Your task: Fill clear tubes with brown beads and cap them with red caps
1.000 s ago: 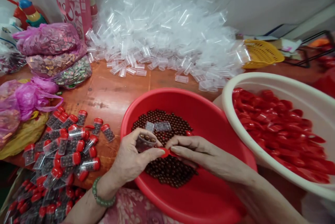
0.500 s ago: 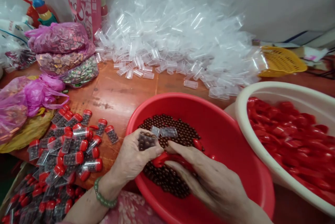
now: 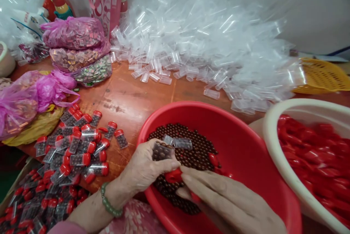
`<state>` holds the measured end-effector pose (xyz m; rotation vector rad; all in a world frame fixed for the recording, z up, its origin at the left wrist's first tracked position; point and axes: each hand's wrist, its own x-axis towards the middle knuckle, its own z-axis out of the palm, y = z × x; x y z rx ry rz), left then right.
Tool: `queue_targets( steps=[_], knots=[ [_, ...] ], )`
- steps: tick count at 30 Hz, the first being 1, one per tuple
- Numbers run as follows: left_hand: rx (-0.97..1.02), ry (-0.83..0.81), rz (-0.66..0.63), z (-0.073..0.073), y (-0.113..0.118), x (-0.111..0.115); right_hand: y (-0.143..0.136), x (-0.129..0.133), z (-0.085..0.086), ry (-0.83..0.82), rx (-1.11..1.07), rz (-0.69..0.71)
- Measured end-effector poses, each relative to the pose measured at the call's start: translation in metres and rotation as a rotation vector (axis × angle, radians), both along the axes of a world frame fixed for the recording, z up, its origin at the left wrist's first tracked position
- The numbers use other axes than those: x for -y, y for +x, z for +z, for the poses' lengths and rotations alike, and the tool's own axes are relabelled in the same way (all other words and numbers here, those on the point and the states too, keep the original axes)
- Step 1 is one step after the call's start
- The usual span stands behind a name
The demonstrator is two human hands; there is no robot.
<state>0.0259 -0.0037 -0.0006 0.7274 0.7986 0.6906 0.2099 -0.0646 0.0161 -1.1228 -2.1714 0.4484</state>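
Left hand [image 3: 142, 168] pinches our tube [image 3: 169, 150]; can't tell right hand's [image 3: 232, 197] grip near red cap [image 3: 174, 175]. Overtilting could spill our balls [image 3: 160, 154].

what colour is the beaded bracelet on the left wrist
The bracelet is green, a muted jade shade; it shows best in the head view.

Tall pink bag [image 3: 102, 7] stands nr the wall [image 3: 314, 7], w/ white-capped btl [image 3: 124, 6] just beside. Blue-topped btl [image 3: 60, 6] further L; yellow basket [image 3: 325, 75] w/ holes far R.
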Motion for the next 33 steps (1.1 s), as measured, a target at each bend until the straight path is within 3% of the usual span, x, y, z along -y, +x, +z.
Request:
queue_targets(
  steps=[3, 9, 11, 13, 15, 17, 23, 28, 33],
  knots=[
    [-0.009, 0.017, 0.017, 0.002, 0.001, -0.001, 0.001, -0.01, 0.004, 0.115, 0.161, 0.122],
    [0.084, 0.021, -0.017, 0.0, 0.0, -0.005, -0.005, -0.022, 0.005, 0.179, 0.293, 0.16],
    [0.152, 0.007, -0.044, 0.0, -0.001, -0.007, -0.004, -0.02, 0.004, 0.155, 0.225, 0.084],
    [0.18, -0.011, -0.087, 0.001, -0.003, -0.008, 0.0, -0.018, 0.004, 0.068, 0.088, -0.094],
    [0.126, -0.002, -0.155, 0.005, -0.004, -0.008, 0.005, -0.019, 0.008, -0.072, -0.093, -0.269],
    [0.044, 0.042, -0.242, 0.008, -0.004, -0.007, 0.008, -0.024, 0.013, -0.173, -0.208, -0.328],
    [-0.074, 0.219, -0.266, 0.009, 0.001, -0.006, 0.003, -0.042, 0.022, -0.131, -0.237, -0.15],
    [-0.103, 0.226, -0.304, 0.008, 0.0, -0.007, -0.001, -0.044, 0.02, -0.121, -0.227, -0.139],
    [-0.117, 0.171, -0.272, 0.013, 0.0, -0.009, 0.014, -0.039, 0.023, -0.142, -0.117, -0.134]
  ],
)
